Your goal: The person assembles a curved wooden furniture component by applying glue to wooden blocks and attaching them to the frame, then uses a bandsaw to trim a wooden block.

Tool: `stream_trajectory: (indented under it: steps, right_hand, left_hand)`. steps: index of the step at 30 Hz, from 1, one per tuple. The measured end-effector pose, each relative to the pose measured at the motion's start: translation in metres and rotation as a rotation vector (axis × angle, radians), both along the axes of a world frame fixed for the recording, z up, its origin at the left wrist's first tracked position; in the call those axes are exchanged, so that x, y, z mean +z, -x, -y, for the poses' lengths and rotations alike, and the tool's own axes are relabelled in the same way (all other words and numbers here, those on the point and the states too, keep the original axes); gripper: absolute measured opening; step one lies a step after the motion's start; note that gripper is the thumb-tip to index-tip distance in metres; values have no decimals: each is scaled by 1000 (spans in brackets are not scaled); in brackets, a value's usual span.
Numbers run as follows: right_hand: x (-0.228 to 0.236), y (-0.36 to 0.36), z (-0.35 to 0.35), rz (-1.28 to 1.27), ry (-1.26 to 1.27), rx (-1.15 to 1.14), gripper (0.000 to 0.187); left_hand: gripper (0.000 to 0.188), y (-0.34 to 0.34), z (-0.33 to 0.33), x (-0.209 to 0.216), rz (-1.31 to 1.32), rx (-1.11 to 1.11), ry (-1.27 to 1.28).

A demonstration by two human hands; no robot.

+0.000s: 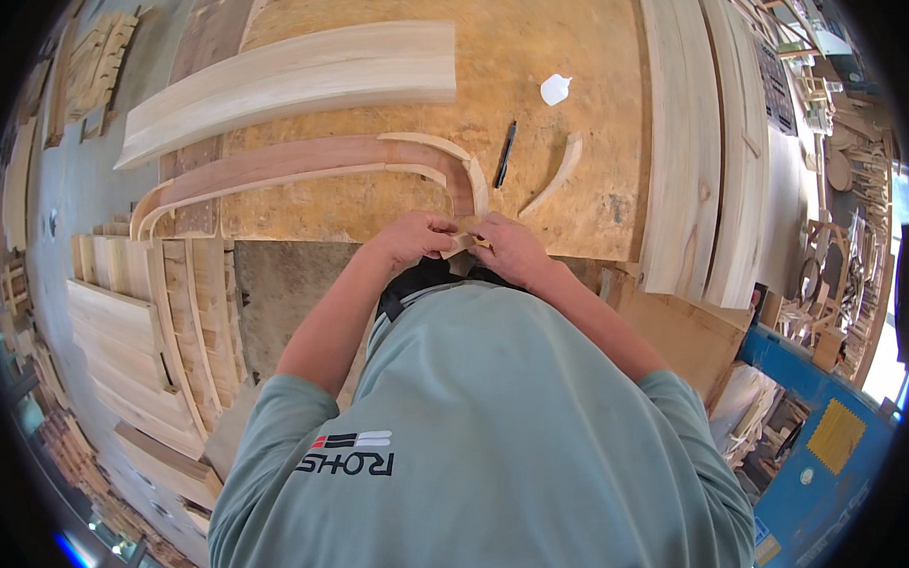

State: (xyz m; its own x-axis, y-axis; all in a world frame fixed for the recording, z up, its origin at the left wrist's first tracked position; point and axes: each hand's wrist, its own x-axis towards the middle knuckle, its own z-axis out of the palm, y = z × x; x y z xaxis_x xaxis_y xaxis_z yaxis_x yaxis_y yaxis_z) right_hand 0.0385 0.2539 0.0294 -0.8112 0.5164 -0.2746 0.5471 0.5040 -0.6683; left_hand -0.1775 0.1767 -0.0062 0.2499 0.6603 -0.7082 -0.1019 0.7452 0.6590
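Observation:
At the near edge of the workbench, my left hand (pixel 416 235) and my right hand (pixel 511 250) are close together with their fingers closed. Between them they pinch a small pale piece (pixel 459 246), partly hidden by the fingers; it looks like wood, but its exact kind is unclear. Just beyond my hands lies a long curved template (pixel 299 162), reddish brown, with pale wood strips along both edges of its bent right end. A black pen (pixel 505 154) lies to the right of that bend. Farther right rests a loose curved wood strip (pixel 555 177).
A wide pale board (pixel 291 78) lies across the far side of the workbench (pixel 523 46). A small white object (pixel 555 89) sits near the pen. Long planks (pixel 680 142) stand along the right side, and stacked boards (pixel 122 343) fill the left, below bench height.

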Motion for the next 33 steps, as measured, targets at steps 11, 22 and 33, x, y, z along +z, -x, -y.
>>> stream_trajectory:
  steps: [11, 22, 33]
  right_hand:
    - [-35, 18, 36, -18, -176, -545, 29]
    - [-34, 26, 25, -39, -112, -483, 25]
    - [-25, 7, -16, -132, 18, -489, 21]
  left_hand:
    - [37, 6, 3, -29, 218, 587, 129]
    - [29, -1, -24, -72, 209, 499, 102]
    - [32, -2, -26, -53, 130, 444, 94]
